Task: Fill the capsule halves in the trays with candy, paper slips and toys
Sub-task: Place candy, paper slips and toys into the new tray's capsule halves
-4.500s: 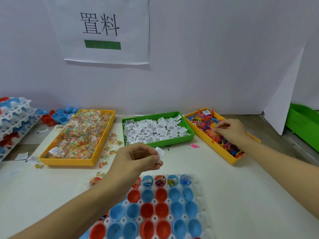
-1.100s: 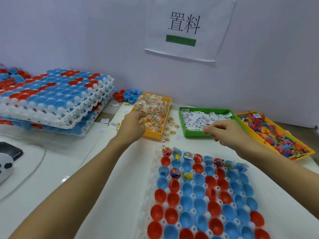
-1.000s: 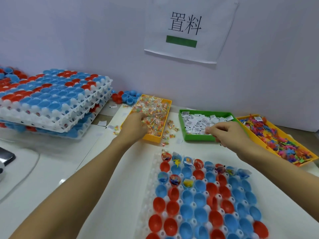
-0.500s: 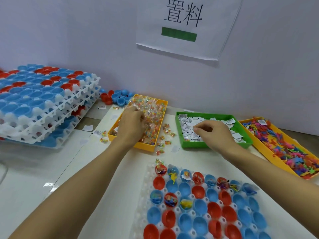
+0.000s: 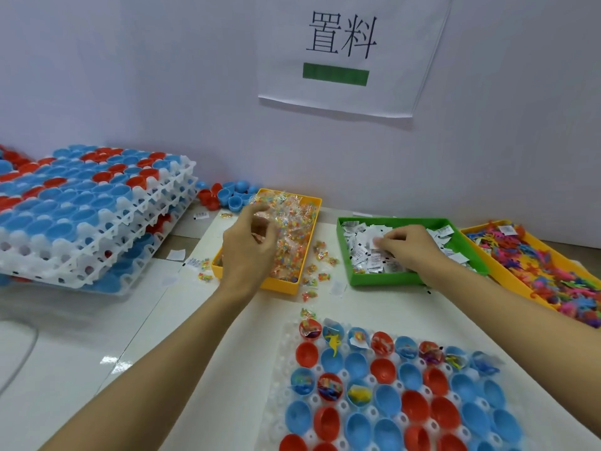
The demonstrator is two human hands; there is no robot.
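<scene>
Green paper-slip bin [image 5: 383,278] as reference: right hand [image 5: 410,249] inside it, fingers pinching a slip [image 5: 376,242]; left hand [image 5: 248,247] beside it, fingers curled in candy packets [image 5: 292,229].

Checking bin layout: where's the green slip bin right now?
Head view, right of centre: the green bin sits between the candy bin and the toy bin, beyond the capsule tray, with the right hand in it.

White table [image 5: 81,369] — 3 bins [image 5: 403,278], capsule trays [image 5: 279,369], spilled candy [image 5: 309,296].
</scene>
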